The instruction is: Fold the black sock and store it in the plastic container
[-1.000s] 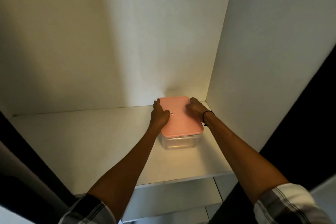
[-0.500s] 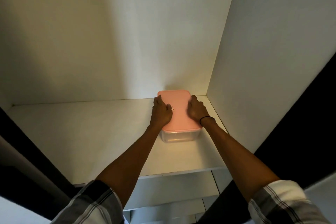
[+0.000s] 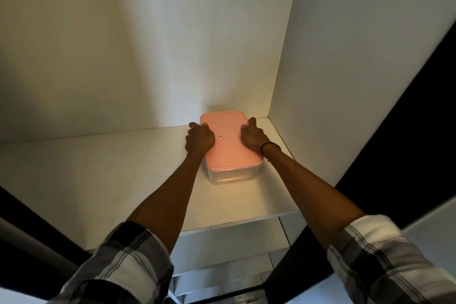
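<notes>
Clear plastic container point(image 3: 232, 175) with its pink rectangular lid point(image 3: 228, 140) sits in the white shelf's point(image 3: 98, 175) back right corner, left hand point(image 3: 199, 140) and right hand point(image 3: 254, 139) gripping its sides; pulling unevenly could tip it.

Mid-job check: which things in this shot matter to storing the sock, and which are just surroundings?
Part of the job:
- plastic container, clear-walled, on the shelf
- pink lid, on top of it
- left hand and right hand, one at each side of the lid

Just surroundings:
- white shelf
- drawers beneath

The sock is not visible.
</notes>
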